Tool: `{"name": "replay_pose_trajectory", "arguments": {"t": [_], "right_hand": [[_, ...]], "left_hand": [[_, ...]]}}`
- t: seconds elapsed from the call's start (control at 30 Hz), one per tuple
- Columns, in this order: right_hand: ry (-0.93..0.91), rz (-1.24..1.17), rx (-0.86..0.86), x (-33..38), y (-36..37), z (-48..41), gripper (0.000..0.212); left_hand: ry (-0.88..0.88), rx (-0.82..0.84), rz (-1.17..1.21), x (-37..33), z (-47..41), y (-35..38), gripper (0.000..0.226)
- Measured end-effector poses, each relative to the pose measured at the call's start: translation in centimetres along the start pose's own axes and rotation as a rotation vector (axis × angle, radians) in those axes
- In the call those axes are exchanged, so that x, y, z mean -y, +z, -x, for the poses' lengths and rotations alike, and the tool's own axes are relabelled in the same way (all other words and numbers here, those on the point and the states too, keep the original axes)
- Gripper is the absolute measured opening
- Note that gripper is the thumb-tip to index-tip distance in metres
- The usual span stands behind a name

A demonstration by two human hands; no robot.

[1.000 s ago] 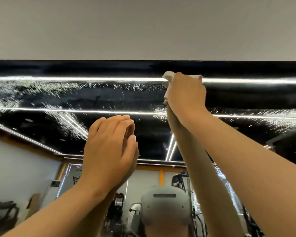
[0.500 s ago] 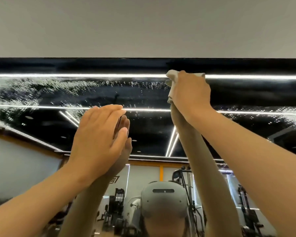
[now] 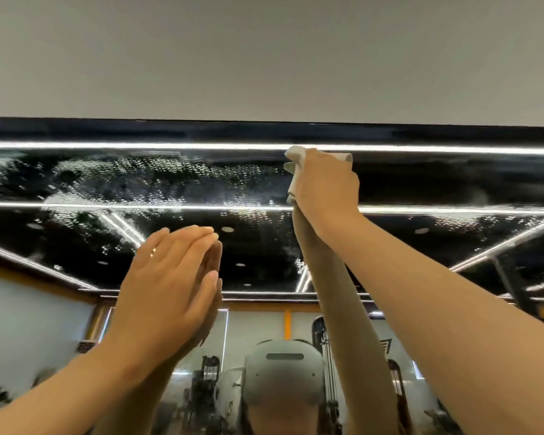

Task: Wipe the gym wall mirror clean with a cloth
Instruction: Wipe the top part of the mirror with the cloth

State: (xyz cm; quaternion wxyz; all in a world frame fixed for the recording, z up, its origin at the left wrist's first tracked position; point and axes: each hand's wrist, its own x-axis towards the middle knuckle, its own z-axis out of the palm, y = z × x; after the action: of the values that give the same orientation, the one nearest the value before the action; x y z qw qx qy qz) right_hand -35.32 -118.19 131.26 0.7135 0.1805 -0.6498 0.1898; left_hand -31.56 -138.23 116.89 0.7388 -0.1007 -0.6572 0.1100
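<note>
A large glossy wall mirror [image 3: 170, 183] fills the middle band of the view. Its straight top edge meets a plain pale grey wall [image 3: 264, 58] above. The glass reflects a dark ceiling crossed by bright white light strips. To the left of the raised right arm, the upper glass is speckled with patches of fine droplets and streaky wet film (thickest at the far left). The stretch to the right of that arm looks darker and smoother, with only scattered specks lower down. The right hand [image 3: 325, 193] is high up near the mirror's top edge and holds a small, crumpled white cloth [image 3: 296, 158] against the glass. Its fingers are bent close together over the wad, which bulges out above and to the left of the knuckles; the fingertips themselves cannot be seen. The left hand [image 3: 167, 284] is lower and further left. It lies flat against the mirror with fingers straight and pressed together, the thumb alongside, and the tips meet their own reflection. A thin gold ring [image 3: 152, 252] sits on one of its fingers. At the bottom, the glass reflects a grey rounded headset [image 3: 283, 372] between the two forearms, and dark gym machines [image 3: 206, 381] stand behind it in front of pale walls.
</note>
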Motion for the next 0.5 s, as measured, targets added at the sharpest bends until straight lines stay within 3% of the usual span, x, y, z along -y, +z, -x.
{"name": "replay_pose_trajectory", "arguments": {"t": [0.23, 0.5], "right_hand": [[-0.054, -0.038, -0.086, 4.3, 2.2, -0.3, 0.023], [-0.094, -0.002, -0.071, 5.1, 1.9, 0.3, 0.030]], "left_hand": [[-0.071, -0.066, 0.125, 1.2, 1.1, 0.4, 0.046], [-0.077, -0.077, 0.142, 1.3, 1.2, 0.6, 0.045]]}}
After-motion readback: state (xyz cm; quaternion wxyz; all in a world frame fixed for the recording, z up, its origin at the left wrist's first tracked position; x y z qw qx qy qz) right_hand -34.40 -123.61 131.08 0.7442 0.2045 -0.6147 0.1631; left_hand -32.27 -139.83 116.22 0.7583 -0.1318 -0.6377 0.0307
